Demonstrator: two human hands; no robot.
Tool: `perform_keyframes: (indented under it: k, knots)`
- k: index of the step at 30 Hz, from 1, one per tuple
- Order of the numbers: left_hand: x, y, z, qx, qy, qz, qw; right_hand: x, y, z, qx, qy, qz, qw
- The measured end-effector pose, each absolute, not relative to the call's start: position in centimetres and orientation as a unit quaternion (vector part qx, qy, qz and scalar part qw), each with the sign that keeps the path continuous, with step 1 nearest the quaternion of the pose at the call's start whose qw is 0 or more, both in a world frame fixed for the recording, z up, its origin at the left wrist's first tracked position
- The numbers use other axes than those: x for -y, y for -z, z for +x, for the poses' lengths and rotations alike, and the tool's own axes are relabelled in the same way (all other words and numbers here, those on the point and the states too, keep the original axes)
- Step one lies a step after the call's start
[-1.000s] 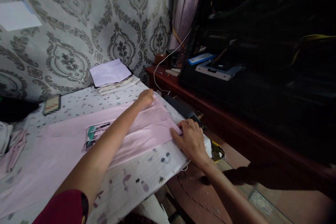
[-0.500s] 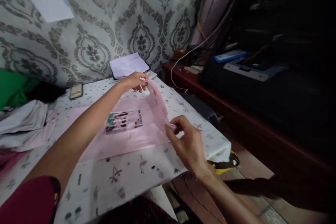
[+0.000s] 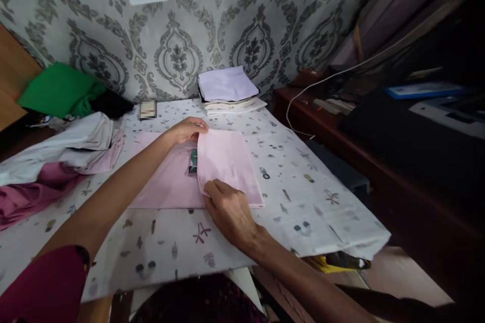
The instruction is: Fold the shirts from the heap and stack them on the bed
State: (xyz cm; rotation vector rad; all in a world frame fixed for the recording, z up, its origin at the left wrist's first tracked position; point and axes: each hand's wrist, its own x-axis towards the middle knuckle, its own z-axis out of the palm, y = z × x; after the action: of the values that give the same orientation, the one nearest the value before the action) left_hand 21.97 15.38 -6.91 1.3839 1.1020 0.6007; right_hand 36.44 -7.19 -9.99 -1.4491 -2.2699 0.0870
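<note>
A pink T-shirt [image 3: 229,156] with a printed picture on its front lies on the table, its right part folded over to the left. The folded layer covers most of the print; only a green and dark bit shows at its edge. My left hand [image 3: 189,130] pinches the far corner of the folded edge. Closed on the near corner of that same edge is my right hand [image 3: 233,214]. Both hands are low over the shirt, and the fingertips of the left are partly hidden.
A patterned white cloth [image 3: 314,202] covers the table. Folded clothes [image 3: 229,86] are stacked at the back by the wall. Loose clothes [image 3: 76,146] lie heaped at left, near a small blurred card [image 3: 147,109]. A white cable [image 3: 329,78] runs over the dark red furniture [image 3: 295,106] at right.
Both hands have brought the raised right edge of the pink T-shirt leftward and down over its print. The view has turned to the left.
</note>
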Motion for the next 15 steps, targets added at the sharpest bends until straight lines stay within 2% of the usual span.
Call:
perform_keyframes:
  k: [6,15]
  knots:
    - [-15.3,8.4,21.1,-0.532,-0.270,0.651,0.469,6.7,9.8,34.9,0.838,-0.024,-0.511,0.191]
    - [-15.1,8.9,20.7,-0.563,-0.220,0.738,0.300,6.3,9.9,33.9,0.861,-0.064,-0.481,0.151]
